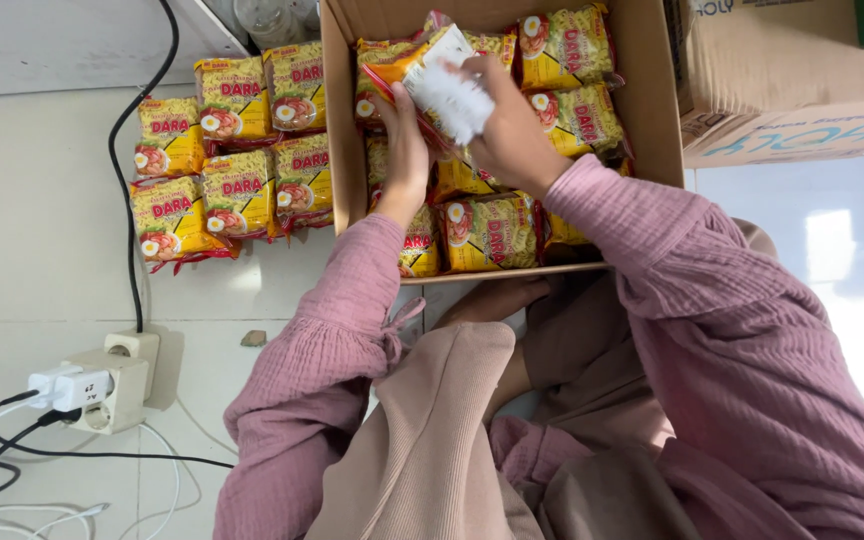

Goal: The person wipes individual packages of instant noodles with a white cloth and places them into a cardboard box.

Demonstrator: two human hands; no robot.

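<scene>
An open cardboard box (652, 100) on the floor holds several yellow noodle packets (572, 50). Both hands are over the box and hold one noodle packet (442, 85), tilted with its pale back side towards me. My left hand (402, 140) grips its lower left edge. My right hand (512, 125) covers its right side. Several more yellow packets (237, 150) lie in neat rows on the floor to the left of the box.
A black cable (122, 170) runs down the floor to a white power strip with plugs (102, 385) at the lower left. More cardboard boxes (792, 80) stand at the upper right. My knees in beige cloth fill the bottom centre.
</scene>
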